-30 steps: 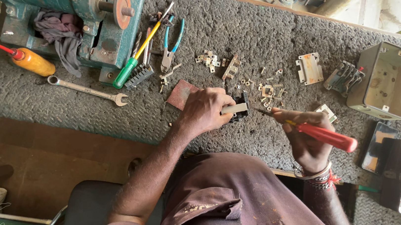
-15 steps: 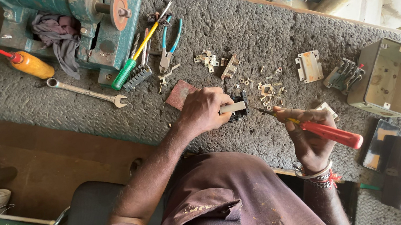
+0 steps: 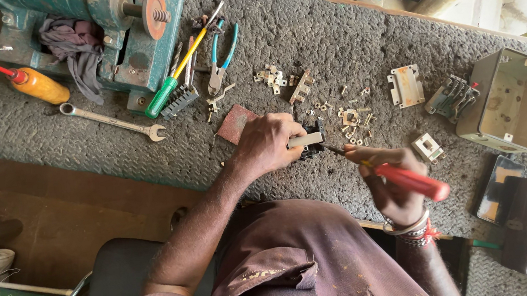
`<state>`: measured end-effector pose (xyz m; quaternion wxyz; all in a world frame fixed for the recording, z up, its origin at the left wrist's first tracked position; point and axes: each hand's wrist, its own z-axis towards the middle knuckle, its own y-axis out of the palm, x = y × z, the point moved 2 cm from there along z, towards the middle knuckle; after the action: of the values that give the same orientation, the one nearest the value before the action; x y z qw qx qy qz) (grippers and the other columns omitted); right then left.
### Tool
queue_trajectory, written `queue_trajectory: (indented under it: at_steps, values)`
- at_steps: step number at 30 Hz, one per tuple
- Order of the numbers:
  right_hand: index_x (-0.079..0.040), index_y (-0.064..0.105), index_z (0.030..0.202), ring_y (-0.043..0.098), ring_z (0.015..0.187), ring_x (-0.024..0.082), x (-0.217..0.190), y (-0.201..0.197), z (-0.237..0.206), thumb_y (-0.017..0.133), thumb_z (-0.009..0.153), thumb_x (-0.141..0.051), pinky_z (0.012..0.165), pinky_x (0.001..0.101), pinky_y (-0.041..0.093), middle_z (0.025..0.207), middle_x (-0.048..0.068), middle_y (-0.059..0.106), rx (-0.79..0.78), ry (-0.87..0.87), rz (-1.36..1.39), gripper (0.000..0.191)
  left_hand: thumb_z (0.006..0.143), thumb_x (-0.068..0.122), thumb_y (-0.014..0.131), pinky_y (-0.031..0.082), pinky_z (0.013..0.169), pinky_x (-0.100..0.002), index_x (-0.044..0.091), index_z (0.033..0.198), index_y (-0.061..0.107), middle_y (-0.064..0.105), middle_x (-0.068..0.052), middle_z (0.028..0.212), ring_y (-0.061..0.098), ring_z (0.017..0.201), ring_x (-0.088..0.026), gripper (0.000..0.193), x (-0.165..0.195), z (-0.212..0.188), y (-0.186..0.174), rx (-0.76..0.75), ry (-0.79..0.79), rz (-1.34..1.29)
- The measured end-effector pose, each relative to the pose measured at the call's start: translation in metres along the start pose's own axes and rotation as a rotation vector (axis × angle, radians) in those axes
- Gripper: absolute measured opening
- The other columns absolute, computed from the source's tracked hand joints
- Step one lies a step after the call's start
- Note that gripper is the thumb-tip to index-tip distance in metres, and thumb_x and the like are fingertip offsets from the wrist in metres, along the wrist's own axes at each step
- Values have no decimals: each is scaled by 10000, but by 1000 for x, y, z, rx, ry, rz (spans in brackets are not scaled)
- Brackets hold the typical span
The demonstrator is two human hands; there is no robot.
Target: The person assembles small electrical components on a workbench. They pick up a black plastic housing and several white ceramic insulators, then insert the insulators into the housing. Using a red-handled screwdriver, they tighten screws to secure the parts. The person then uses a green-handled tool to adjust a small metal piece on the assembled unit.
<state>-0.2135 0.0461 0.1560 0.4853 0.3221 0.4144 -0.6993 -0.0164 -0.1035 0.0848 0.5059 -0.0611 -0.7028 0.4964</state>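
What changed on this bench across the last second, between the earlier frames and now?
Hardly anything: the right hand tilted the red-handled screwdriver slightly, tip staying at the small black switch part. The left hand kept gripping that part. The silver spanner and loose screws stayed put.

Hands: two, left (image 3: 266,144) and right (image 3: 389,180)
Screwdrivers: two, red-handled (image 3: 410,181) and green-handled (image 3: 169,86)
Pliers: one, blue-handled (image 3: 221,58)
Spanners: one (image 3: 110,120)
Oil bottles: one, orange (image 3: 38,85)
Metal boxes: one, open (image 3: 510,101)
Black switch bodies: one (image 3: 312,146) (held at the bench)
Loose screws and small brass parts: too many and too small to count
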Motion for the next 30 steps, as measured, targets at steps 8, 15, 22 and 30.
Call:
queue_trajectory:
  at_steps: [8,15,22,30]
  values:
    - [-52,571,1024,759,1128,320,-8,7,-2,598,995,22,998,474,656,1106,210,750,10,-43,-67,84,829,246,845,605,654,-357,131,955,789,712,-52,874,692,741,-154,180,-1,0,-2,-23,-6,-5]
    - [-77,539,1158,742,1134,287,0,-16,-14,651,1084,-78,1110,526,588,1164,199,740,230,42,201,135,806,247,866,597,720,-386,149,951,801,713,-39,868,698,804,-171,187,0,1,-6,-11,-12,-9]
    - [-54,617,1018,789,1076,283,11,-7,-14,600,965,41,908,431,665,1095,204,768,-68,-28,19,110,778,296,885,589,771,-413,153,959,797,717,-36,885,704,859,-196,247,5,3,-15,-52,-55,5]
    - [-73,560,965,766,1124,288,3,34,-6,637,918,41,878,354,654,1114,128,781,-161,25,-255,146,781,272,861,572,832,-442,168,958,801,733,-45,904,712,909,-240,215,9,2,-20,-20,-46,-24]
